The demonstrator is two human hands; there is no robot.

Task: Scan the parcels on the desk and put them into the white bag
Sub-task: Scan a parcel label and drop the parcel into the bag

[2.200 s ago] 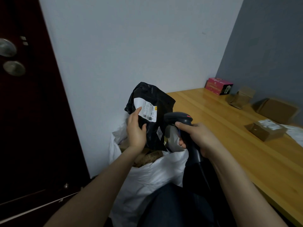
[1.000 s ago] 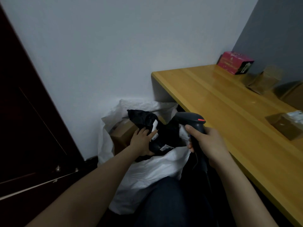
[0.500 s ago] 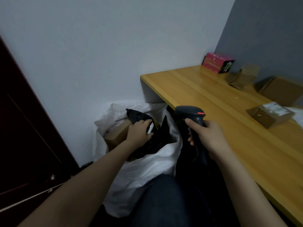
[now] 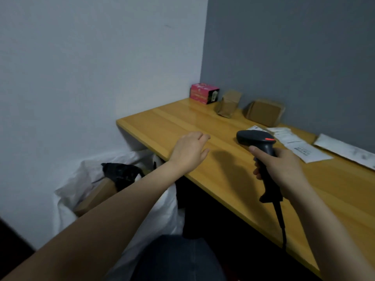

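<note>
My right hand [image 4: 284,169] grips the handle of a black barcode scanner [image 4: 257,140] above the wooden desk [image 4: 223,179]. Over the desk's near left edge hovers my left hand [image 4: 188,153], fingers relaxed and holding nothing. The white bag [image 4: 85,171] stands on the floor left of the desk, and in it lie the black parcel [image 4: 121,175] and a brown box [image 4: 97,197]. On the desk remain two brown cardboard parcels [image 4: 228,106] [image 4: 263,112] near the grey wall, and white flat parcels [image 4: 300,147] to the right of the scanner.
A pink box [image 4: 204,95] sits in the desk's far corner. A white envelope-like parcel [image 4: 345,151] lies at the right edge of view. The scanner's cable [image 4: 281,220] hangs over the desk front. My dark-trousered knee [image 4: 176,260] is below.
My left hand let go of the black parcel inside the white bag and rose over the desk's edge. The scanner hand moved up above the desk as the view swung right.
</note>
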